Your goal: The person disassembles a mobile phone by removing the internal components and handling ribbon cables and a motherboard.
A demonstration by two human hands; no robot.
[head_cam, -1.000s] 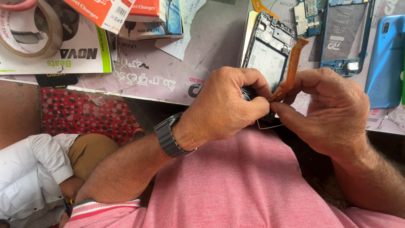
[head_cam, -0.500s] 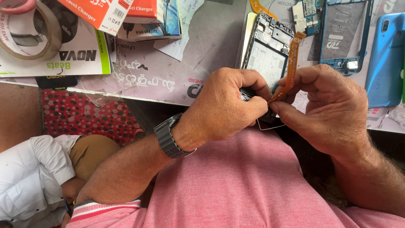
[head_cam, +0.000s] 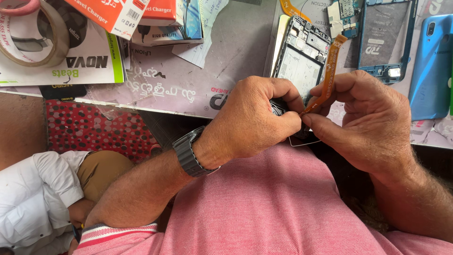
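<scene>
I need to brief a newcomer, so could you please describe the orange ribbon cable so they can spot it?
Start at the opened phone frame on the bench. Along its right edge runs the orange ribbon cable, its lower end pinched between both hands. It is the only thin orange strip there.

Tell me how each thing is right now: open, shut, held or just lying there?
Left hand: closed on a small dark part.
Right hand: pinching the orange ribbon cable.
Phone frame: opened, insides showing.
Blue phone: lying back up.
Tape roll: lying flat.
</scene>
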